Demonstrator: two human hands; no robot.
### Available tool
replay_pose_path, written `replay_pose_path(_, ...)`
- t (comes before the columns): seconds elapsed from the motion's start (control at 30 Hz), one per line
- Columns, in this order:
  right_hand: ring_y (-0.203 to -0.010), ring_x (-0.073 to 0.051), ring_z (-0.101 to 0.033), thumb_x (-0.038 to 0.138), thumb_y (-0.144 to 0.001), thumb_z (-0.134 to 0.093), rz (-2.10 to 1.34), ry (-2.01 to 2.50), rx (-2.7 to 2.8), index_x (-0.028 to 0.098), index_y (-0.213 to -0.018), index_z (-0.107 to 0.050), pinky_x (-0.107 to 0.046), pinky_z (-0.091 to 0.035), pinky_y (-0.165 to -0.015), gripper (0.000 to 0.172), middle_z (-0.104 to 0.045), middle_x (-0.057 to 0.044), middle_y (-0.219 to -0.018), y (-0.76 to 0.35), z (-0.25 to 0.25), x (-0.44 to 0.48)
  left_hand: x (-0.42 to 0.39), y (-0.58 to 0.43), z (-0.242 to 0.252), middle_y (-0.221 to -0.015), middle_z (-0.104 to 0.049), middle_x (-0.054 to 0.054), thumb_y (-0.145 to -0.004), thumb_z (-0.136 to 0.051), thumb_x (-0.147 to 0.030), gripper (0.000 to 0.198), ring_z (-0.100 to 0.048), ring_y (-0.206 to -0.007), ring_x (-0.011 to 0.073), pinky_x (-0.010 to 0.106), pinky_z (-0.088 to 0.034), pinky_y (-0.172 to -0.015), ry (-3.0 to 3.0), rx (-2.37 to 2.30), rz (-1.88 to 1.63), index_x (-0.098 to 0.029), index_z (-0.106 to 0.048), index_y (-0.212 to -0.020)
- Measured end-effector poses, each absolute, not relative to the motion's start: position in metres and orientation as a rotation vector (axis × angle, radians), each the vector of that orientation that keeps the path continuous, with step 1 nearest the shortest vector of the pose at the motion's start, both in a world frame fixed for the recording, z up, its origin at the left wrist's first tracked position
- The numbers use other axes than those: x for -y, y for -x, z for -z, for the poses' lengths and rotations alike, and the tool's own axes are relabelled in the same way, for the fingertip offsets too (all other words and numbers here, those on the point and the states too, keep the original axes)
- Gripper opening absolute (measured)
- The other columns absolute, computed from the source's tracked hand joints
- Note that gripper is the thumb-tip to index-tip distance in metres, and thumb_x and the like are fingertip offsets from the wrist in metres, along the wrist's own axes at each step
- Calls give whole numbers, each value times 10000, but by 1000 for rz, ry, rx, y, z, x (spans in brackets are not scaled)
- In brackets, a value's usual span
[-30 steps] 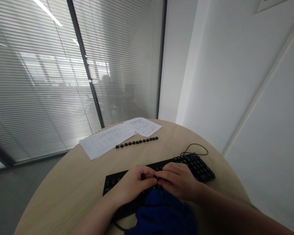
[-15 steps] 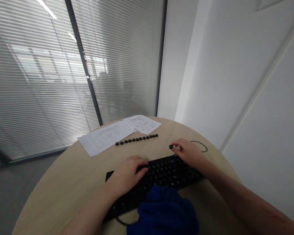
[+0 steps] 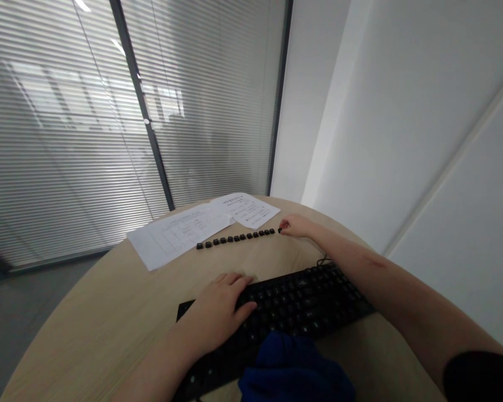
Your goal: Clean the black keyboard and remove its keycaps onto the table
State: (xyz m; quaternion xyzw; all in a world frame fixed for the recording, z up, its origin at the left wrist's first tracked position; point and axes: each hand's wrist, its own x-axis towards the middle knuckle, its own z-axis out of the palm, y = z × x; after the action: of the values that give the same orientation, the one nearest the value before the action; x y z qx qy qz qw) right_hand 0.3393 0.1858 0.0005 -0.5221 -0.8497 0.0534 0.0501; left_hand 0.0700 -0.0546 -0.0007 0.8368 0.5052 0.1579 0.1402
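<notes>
A black keyboard [image 3: 302,301] lies on the round wooden table [image 3: 109,324] in front of me. My left hand [image 3: 218,312] rests flat on the keyboard's left part, fingers spread. My right hand [image 3: 295,226] is stretched out to the far side and pinches a small black keycap [image 3: 280,230] at the right end of a row of black keycaps [image 3: 235,238] lined up on the table. The pinched keycap sits right beside the last one in the row.
Two printed paper sheets [image 3: 180,234] lie behind the keycap row near the table's far edge. A blue cloth [image 3: 293,371] bunches at the near edge below the keyboard. The keyboard's cable [image 3: 323,258] loops behind it. Glass walls with blinds stand beyond the table.
My right hand left the keyboard with a keycap pinched in its fingers and reached forward and left to the end of the keycap row. My left hand stayed on the keyboard.
</notes>
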Motion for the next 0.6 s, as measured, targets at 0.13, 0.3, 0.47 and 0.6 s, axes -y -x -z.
replay_pose_path(0.13,-916,-216,-686,277,-807,-697,-194,1574,2639,180,-1014,-763,-258,-480,-739,238,-766,-70,-1028,-334,2,-204,55,-69,4,-1347,-605,102,-926,-520,-458,485,-540,-1236,310,499,-397,-1077,-2404,-1470,-444,-239,-576,-1355)
replay_pose_path(0.3,-902,-201,-688,281,-813,-687,-246,1512,2693,206,-1032,-767,-245,-483,-736,245,-772,-38,-997,-337,2,-209,56,-70,4,-1329,-616,106,-928,-519,-457,479,-551,-1220,314,511,-412,-1066,-2404,-1465,-429,-236,-582,-1349)
replay_pose_path(0.47,-906,-208,-689,299,-801,-702,-250,1487,2698,220,-1027,-775,-260,-486,-757,250,-771,-36,-1009,-337,1,-208,57,-70,2,-1327,-618,108,-924,-530,-449,477,-548,-1226,315,511,-413,-1072,-2398,-1470,-417,-226,-588,-1342)
replay_pose_path(0.6,-886,-209,-695,295,-792,-715,-248,1491,2688,207,-1012,-781,-265,-490,-755,246,-775,-46,-990,-336,0,-208,56,-69,2,-1335,-616,107,-934,-514,-448,470,-556,-1222,311,511,-411,-1076,-2423,-1479,-406,-231,-584,-1345)
